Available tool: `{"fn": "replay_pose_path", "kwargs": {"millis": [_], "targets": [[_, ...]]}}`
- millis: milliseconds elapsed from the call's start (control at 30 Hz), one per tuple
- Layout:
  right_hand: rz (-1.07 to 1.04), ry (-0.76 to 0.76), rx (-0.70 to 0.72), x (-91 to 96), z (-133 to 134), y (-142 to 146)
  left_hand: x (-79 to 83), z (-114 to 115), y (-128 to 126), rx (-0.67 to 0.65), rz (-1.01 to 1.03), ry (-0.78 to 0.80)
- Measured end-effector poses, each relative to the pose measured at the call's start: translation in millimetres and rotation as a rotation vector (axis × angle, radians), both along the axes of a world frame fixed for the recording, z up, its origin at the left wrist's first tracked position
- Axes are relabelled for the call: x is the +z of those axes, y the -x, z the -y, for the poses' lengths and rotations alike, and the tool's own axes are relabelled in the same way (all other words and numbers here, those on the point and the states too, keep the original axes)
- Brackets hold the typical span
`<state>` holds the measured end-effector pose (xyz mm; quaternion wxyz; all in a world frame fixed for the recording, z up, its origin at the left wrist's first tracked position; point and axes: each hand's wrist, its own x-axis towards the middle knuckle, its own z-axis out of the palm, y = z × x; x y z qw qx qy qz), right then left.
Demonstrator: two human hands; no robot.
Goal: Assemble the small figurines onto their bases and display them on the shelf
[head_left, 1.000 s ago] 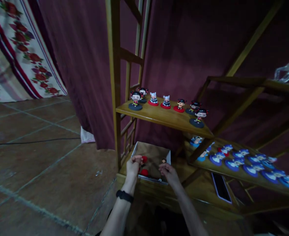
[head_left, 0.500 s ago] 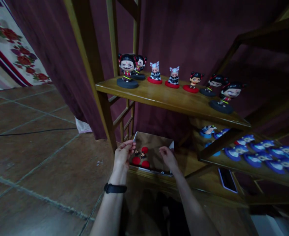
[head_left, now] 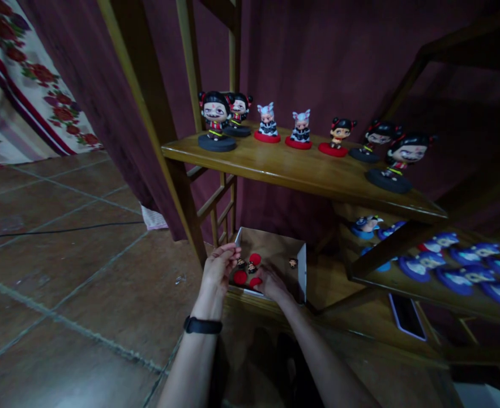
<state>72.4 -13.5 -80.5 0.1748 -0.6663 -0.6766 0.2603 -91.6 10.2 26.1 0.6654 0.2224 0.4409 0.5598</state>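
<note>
A shallow cardboard box (head_left: 275,238) with white sides sits on the low shelf. Inside lie red discs (head_left: 240,277) and several small black-haired figurines (head_left: 292,263), one apart at the right. My left hand (head_left: 221,265), with a dark wristband, is at the box's left edge, fingertips pinched together; whatever they hold is too small to make out. Low in the box, my right hand (head_left: 272,284) has its thumb and fingers closed at the edge of a red disc (head_left: 255,282), covering part of it.
Above the box, a wooden shelf (head_left: 275,164) carries a row of figurines on grey and red bases. Lower right, another shelf holds several blue-based figurines (head_left: 419,265). A phone (head_left: 406,315) lies beneath them. A wooden post (head_left: 179,198) and purple curtain (head_left: 148,141) stand left.
My right hand has moved left and down across the box to a red disc. A figurine now shows at the box's right, where that hand was. My left hand stays pinched at the left edge.
</note>
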Motion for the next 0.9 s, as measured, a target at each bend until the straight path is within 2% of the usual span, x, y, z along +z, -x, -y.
{"fn": "replay_pose_path", "kwargs": {"millis": [100, 267, 433, 533, 600, 667, 767, 833, 900], "targets": [[-0.036, -0.023, -0.038, -2.5, 0, 2, -1.7, 0, -4, -0.013, -0.003, 0.007], [-0.305, -0.004, -0.146, 1.6, -9, -6, -5.5, 1, -15, -0.057, -0.025, 0.052], [-0.498, -0.164, -0.214, 25.2, -25, -22, -16.9, 6, -32, -0.091, -0.094, 0.196], [-0.562, -0.279, -0.219, 42.1, -19, -19, -25.5, 8, -43, -0.155, -0.023, 0.29], [-0.529, -0.305, -0.161, 51.1, -10, -11, -30.1, 8, -48, -0.201, 0.057, 0.321], [-0.506, -0.297, -0.059, 56.9, -3, -3, -33.0, 7, -51, -0.185, 0.101, 0.3], [-0.587, -0.237, 0.049, 57.1, -1, 1, -34.1, 4, -47, -0.116, 0.133, 0.243], [-0.641, -0.221, 0.0, 51.5, -6, -5, -33.3, 0, -40, -0.077, 0.167, 0.244], [-0.612, -0.241, -0.111, 42.8, -14, -13, -32.7, -4, -32, -0.013, 0.198, 0.254]]}}
